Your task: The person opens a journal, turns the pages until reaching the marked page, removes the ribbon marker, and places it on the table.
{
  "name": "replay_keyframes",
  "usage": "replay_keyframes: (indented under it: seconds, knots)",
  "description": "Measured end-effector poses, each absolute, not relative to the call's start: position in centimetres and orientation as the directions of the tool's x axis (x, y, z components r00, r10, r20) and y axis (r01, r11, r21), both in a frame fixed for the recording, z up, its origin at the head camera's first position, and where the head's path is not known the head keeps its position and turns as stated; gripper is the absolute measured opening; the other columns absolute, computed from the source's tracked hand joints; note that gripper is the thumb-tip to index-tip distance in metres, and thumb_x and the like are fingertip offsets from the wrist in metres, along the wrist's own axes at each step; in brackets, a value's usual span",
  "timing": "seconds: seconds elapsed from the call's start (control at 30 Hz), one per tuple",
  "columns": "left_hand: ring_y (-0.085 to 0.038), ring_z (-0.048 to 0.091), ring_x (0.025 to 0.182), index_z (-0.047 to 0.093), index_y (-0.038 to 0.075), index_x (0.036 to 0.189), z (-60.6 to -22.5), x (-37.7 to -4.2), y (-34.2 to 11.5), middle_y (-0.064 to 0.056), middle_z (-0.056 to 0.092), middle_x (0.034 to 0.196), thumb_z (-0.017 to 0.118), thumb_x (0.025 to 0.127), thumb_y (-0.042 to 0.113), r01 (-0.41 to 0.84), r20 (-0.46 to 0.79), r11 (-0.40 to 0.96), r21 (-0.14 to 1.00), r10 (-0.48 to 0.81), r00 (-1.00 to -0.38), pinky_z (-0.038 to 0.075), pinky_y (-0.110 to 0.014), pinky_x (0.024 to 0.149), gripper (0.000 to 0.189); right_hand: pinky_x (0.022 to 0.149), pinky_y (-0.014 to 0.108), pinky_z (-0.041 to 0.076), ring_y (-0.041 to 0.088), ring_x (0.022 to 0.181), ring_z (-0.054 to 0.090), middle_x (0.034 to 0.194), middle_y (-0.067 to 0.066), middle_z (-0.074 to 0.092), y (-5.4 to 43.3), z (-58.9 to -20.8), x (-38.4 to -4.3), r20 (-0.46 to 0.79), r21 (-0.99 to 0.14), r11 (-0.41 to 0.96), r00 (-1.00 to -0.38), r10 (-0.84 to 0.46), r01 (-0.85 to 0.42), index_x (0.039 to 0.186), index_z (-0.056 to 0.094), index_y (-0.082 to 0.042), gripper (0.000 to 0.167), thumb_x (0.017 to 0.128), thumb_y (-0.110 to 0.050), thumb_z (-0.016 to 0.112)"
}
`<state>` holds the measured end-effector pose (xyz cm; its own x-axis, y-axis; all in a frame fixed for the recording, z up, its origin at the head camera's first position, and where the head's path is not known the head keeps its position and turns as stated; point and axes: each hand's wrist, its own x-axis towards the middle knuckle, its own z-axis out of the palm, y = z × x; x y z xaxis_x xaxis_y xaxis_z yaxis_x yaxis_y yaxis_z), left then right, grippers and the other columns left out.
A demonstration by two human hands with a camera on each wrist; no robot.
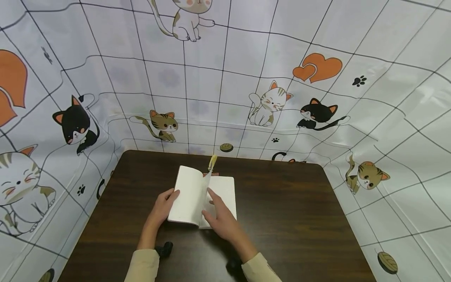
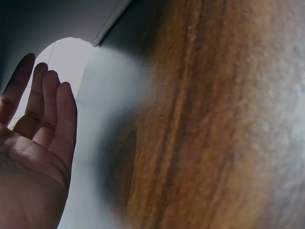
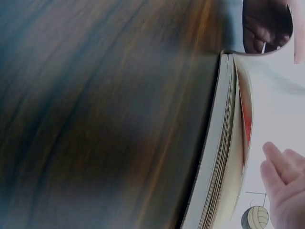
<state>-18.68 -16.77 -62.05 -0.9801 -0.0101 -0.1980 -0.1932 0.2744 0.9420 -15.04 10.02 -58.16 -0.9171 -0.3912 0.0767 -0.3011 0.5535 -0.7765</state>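
White-paged notebook (image 1: 188, 196) held at its left edge by the left hand (image 1: 163, 205)

In the head view, the notebook is seen lying open on the dark brown surface (image 1: 282, 203), its visible pages blank. Its left side is grasped at the outer edge by the left hand, whose thumb is laid over the page. Beside the fold, a leaf (image 1: 208, 178) is raised partly upright. The right hand (image 1: 225, 221) is held over the right-hand page with its fingers loosely extended, the index fingertip close to that leaf; whether contact is made cannot be told. At the top of the fold, a narrow yellow item (image 1: 213, 162) is seen near a reddish-brown strip (image 1: 215, 174). Both forearms are covered by beige sleeves (image 1: 142, 264). Behind the surface, a white sheet (image 1: 204, 82) is printed with cats, hearts and black lines.

In the left wrist view, the palm and lengthened fingers are shown beside blurred brown wood grain; what is held cannot be made out there.

In the right wrist view, the notebook's stacked page edges are shown side-on, with a red patch (image 3: 248, 125) visible behind a curved leaf. The right hand's fingers are seen at the lower right, uncurled.
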Motion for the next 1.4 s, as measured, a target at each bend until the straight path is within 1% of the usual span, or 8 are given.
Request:
replay_keyframes:
  seconds: [0.17, 0.37, 0.6, 0.8, 0.87, 1.07, 1.27, 1.4]
  knots:
    - [-0.020, 0.063, 0.085, 0.066, 0.002, 0.123, -62.4, -18.3, -16.2, -0.014, 0.065, 0.101, 0.052, 0.114, 0.043, -0.162, -0.162, 0.182, 0.970, -0.015, -0.987, 0.054, -0.034, 0.076, 0.045, 0.116, 0.048, 0.049, 0.022, 0.146, 0.056, 0.171, -0.003, 0.042, 9.5, -58.3, -14.2, 0.110, -0.713, 0.574, -0.872, -0.476, -0.403, 0.170, 0.031, -0.030, 0.067, 0.110, -0.038, 0.062]
    - [-0.013, 0.067, 0.086, 0.064, 0.005, 0.141, -62.2, -18.2, -15.9, -0.013, 0.071, 0.112, 0.050, 0.115, 0.041, -0.135, -0.133, 0.152, 0.979, -0.021, -0.991, 0.056, -0.029, 0.077, 0.047, 0.120, 0.044, 0.046, 0.017, 0.151, 0.051, 0.165, -0.006, 0.050, 8.9, -58.5, -14.1, 0.181, -0.634, 0.583, -0.831, -0.527, -0.508, 0.163, 0.044, -0.029, 0.055, 0.112, -0.038, 0.060]
    - [-0.018, 0.067, 0.077, 0.066, 0.005, 0.124, -62.0, -18.4, -15.9, -0.010, 0.069, 0.096, 0.046, 0.115, 0.048, -0.149, -0.145, 0.144, 0.978, -0.036, -0.989, 0.055, -0.032, 0.070, 0.048, 0.119, 0.046, 0.047, 0.021, 0.146, 0.055, 0.159, 0.001, 0.057, 8.4, -58.0, -14.1, 0.201, -0.604, 0.556, -0.783, -0.588, -0.572, 0.147, 0.065, -0.026, 0.038, 0.111, -0.036, 0.061]
    - [-0.010, 0.062, 0.099, 0.059, 0.006, 0.146, -62.2, -18.0, -15.8, -0.012, 0.067, 0.121, 0.034, 0.117, 0.051, -0.125, -0.120, 0.124, 0.984, -0.043, -0.992, 0.050, -0.026, 0.088, 0.058, 0.117, 0.045, 0.049, 0.021, 0.146, 0.056, 0.161, 0.000, 0.055, 7.9, -58.1, -13.8, 0.207, -0.554, 0.569, -0.762, -0.613, -0.608, 0.144, 0.069, -0.029, 0.034, 0.111, -0.036, 0.061]
    - [-0.010, 0.062, 0.096, 0.059, 0.003, 0.144, -62.2, -17.9, -15.8, -0.010, 0.068, 0.116, 0.037, 0.118, 0.048, -0.114, -0.110, 0.095, 0.989, -0.044, -0.993, 0.051, -0.026, 0.086, 0.056, 0.117, 0.045, 0.049, 0.021, 0.146, 0.055, 0.162, -0.001, 0.054, 7.8, -58.1, -13.7, 0.196, -0.551, 0.575, -0.764, -0.615, -0.605, 0.143, 0.069, -0.030, 0.034, 0.111, -0.037, 0.061]
    - [-0.013, 0.063, 0.074, 0.066, 0.002, 0.127, -62.1, -17.9, -15.9, 0.001, 0.065, 0.088, 0.054, 0.115, 0.037, -0.112, -0.110, 0.061, 0.992, -0.045, -0.993, 0.054, -0.029, 0.067, 0.039, 0.115, 0.043, 0.051, 0.020, 0.144, 0.058, 0.161, -0.002, 0.056, 7.8, -58.1, -13.7, 0.203, -0.541, 0.581, -0.765, -0.611, -0.608, 0.144, 0.066, -0.026, 0.035, 0.110, -0.035, 0.063]
    - [-0.014, 0.060, 0.074, 0.067, 0.002, 0.125, -62.1, -18.1, -15.9, -0.001, 0.062, 0.088, 0.053, 0.115, 0.032, -0.132, -0.128, 0.082, 0.988, -0.054, -0.990, 0.052, -0.029, 0.069, 0.035, 0.119, 0.041, 0.047, 0.018, 0.148, 0.056, 0.160, -0.002, 0.057, 8.6, -58.4, -14.2, 0.174, -0.592, 0.586, -0.798, -0.578, -0.553, 0.149, 0.060, -0.020, 0.040, 0.109, -0.022, 0.064]
    - [-0.015, 0.062, 0.076, 0.068, 0.002, 0.129, -61.9, -18.1, -15.9, -0.002, 0.065, 0.090, 0.053, 0.115, 0.033, -0.153, -0.148, 0.082, 0.985, -0.062, -0.987, 0.053, -0.029, 0.071, 0.037, 0.121, 0.044, 0.045, 0.021, 0.148, 0.055, 0.160, 0.000, 0.057, 9.2, -59.0, -14.5, 0.131, -0.593, 0.624, -0.826, -0.548, -0.509, 0.152, 0.058, -0.017, 0.044, 0.109, -0.022, 0.063]
